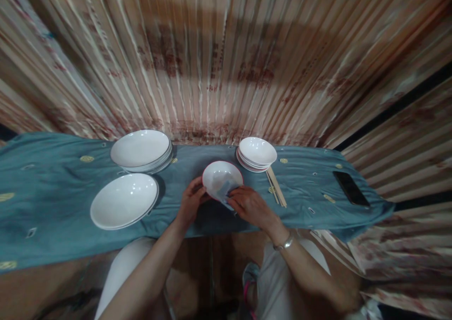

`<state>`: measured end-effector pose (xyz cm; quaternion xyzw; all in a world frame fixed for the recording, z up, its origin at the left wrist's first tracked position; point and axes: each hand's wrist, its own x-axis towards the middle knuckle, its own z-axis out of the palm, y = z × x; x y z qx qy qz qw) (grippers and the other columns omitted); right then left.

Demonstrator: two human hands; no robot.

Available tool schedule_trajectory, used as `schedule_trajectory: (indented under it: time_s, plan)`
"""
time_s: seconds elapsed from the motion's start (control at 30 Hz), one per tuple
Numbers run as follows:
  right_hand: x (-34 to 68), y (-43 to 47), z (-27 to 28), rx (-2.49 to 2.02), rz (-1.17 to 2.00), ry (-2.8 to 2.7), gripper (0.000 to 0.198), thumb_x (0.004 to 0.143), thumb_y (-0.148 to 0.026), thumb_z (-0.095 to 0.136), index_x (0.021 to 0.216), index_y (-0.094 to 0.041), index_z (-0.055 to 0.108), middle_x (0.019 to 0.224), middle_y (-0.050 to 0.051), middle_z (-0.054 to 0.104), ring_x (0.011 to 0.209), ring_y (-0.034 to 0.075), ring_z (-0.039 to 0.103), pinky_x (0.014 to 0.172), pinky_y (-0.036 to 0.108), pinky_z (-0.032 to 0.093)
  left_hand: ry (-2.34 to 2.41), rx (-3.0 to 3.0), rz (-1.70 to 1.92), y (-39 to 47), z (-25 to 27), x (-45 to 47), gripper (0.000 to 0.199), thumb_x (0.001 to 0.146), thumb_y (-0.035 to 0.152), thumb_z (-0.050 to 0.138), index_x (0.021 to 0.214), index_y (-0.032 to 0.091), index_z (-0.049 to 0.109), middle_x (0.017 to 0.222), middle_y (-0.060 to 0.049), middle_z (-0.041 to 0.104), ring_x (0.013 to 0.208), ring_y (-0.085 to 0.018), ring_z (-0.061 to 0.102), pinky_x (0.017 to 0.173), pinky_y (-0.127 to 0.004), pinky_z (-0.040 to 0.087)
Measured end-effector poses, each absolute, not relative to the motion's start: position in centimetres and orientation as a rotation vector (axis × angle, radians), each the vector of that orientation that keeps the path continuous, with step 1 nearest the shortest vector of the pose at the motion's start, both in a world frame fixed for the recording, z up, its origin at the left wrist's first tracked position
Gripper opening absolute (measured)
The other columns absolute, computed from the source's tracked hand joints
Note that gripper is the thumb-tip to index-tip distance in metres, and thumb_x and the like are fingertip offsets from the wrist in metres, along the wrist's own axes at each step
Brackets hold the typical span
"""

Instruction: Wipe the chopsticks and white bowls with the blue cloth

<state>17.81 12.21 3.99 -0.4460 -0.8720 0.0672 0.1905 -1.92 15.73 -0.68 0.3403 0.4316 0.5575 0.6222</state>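
Observation:
A small white bowl (217, 171) with a red rim is held tilted over the near part of the table, between my two hands. My left hand (191, 197) is closed on the bowl's left edge, thumb and fingers around the rim. My right hand (249, 204) is closed on a pale bluish cloth (223, 190) that lies against the inside and near-right rim of the bowl. The fingertips of the right hand are partly hidden by the cloth. A stack of similar small white bowls (257, 150) stands just beyond, to the right.
Large white plates are stacked at the back left (141, 148), with wide shallow bowls (123, 201) in front of them. Chopsticks (276, 187) lie beside the small bowls. A black phone (351, 189) rests at the right on the teal tablecloth (63, 188). A curtain (212, 75) hangs behind.

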Motion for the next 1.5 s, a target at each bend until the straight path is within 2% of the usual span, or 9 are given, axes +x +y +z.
schedule_trajectory:
  time_s: [0.2, 0.4, 0.67, 0.87, 1.03, 1.13, 1.3, 1.4, 1.5]
  plan:
    - [17.7, 14.2, 4.2, -1.484, -0.003, -2.504, 0.033, 0.100, -0.024, 0.041, 0.079, -0.016, 0.065, 0.079, 0.010, 0.069, 0.080, 0.021, 0.064, 0.082, 0.035, 0.049, 1.006, 0.816, 1.276, 15.7, -0.5, -1.9, 0.043, 0.059, 0.034, 0.079, 0.098, 0.020, 0.065, 0.101, -0.004, 0.066, 0.091, -0.021, 0.062, 0.070, -0.037, 0.058]
    - [16.0, 16.9, 2.9, -1.619, -0.105, -2.559, 0.024, 0.094, -0.011, 0.044, 0.091, -0.012, 0.068, 0.099, 0.016, 0.070, 0.101, 0.025, 0.062, 0.094, 0.039, 0.047, 1.018, 0.842, 1.284, 15.7, -0.6, -2.0, 0.044, 0.059, 0.036, 0.079, 0.096, 0.020, 0.063, 0.098, -0.003, 0.066, 0.090, -0.021, 0.062, 0.073, -0.038, 0.057]
    - [14.0, 18.9, 0.4, -1.447, 0.313, -2.429, 0.032, 0.094, -0.018, 0.043, 0.121, -0.011, 0.059, 0.135, 0.017, 0.055, 0.128, 0.022, 0.048, 0.104, 0.038, 0.042, 1.015, 0.810, 1.294, 15.8, -0.9, -2.0, 0.047, 0.057, 0.039, 0.080, 0.096, 0.020, 0.063, 0.098, -0.003, 0.066, 0.089, -0.020, 0.063, 0.072, -0.035, 0.057]
    - [13.7, 18.0, 2.4, -1.362, 0.657, -2.463, 0.025, 0.096, -0.022, 0.042, 0.089, -0.017, 0.066, 0.096, 0.006, 0.069, 0.089, 0.017, 0.060, 0.080, 0.028, 0.043, 1.022, 0.794, 1.291, 15.8, -0.7, -2.0, 0.047, 0.056, 0.039, 0.080, 0.095, 0.019, 0.063, 0.096, -0.003, 0.067, 0.085, -0.019, 0.064, 0.071, -0.035, 0.058]
    - [16.1, 17.1, 3.8, -1.283, 1.072, -2.280, 0.036, 0.094, -0.029, 0.046, 0.060, -0.017, 0.051, 0.056, -0.004, 0.045, 0.057, 0.010, 0.041, 0.057, 0.024, 0.029, 1.049, 0.837, 1.281, 15.8, -0.9, -2.0, 0.046, 0.058, 0.039, 0.079, 0.097, 0.019, 0.063, 0.096, -0.003, 0.067, 0.084, -0.019, 0.064, 0.067, -0.032, 0.057]
    - [17.9, 16.3, 4.0, -1.212, 1.377, -1.964, 0.041, 0.089, -0.042, 0.053, 0.057, -0.017, 0.051, 0.052, -0.007, 0.039, 0.052, 0.008, 0.034, 0.052, 0.023, 0.025, 1.072, 0.901, 1.286, 16.1, -1.6, -1.9, 0.045, 0.060, 0.039, 0.077, 0.098, 0.019, 0.064, 0.094, -0.004, 0.067, 0.081, -0.019, 0.064, 0.064, -0.030, 0.056]
    - [20.6, 15.4, 3.9, -1.190, 1.518, -1.195, 0.028, 0.070, -0.044, 0.072, 0.067, -0.017, 0.066, 0.059, -0.004, 0.060, 0.053, 0.009, 0.048, 0.049, 0.020, 0.035, 1.198, 0.965, 1.339, 16.5, -2.9, -2.2, 0.052, 0.069, 0.040, 0.070, 0.117, 0.023, 0.058, 0.113, -0.008, 0.063, 0.095, -0.024, 0.064, 0.076, -0.039, 0.056]
    - [21.9, 15.4, 3.5, -1.121, 1.516, -0.898, 0.019, 0.063, -0.034, 0.076, 0.073, -0.019, 0.070, 0.065, -0.001, 0.068, 0.054, 0.012, 0.056, 0.051, 0.021, 0.044, 1.377, 1.340, 1.433, 16.2, -2.4, -2.5, 0.049, 0.076, 0.037, 0.067, 0.122, 0.024, 0.058, 0.131, -0.012, 0.055, 0.122, -0.030, 0.051, 0.102, -0.047, 0.042]
    - [22.6, 15.5, 3.0, -1.090, 1.496, -0.725, 0.017, 0.067, -0.030, 0.071, 0.080, -0.020, 0.070, 0.069, 0.000, 0.072, 0.060, 0.016, 0.064, 0.059, 0.026, 0.052, 1.311, 1.904, 1.364, 15.2, -1.3, -2.1, 0.036, 0.082, 0.033, 0.061, 0.117, 0.025, 0.064, 0.135, -0.012, 0.055, 0.131, -0.031, 0.043, 0.111, -0.052, 0.026]
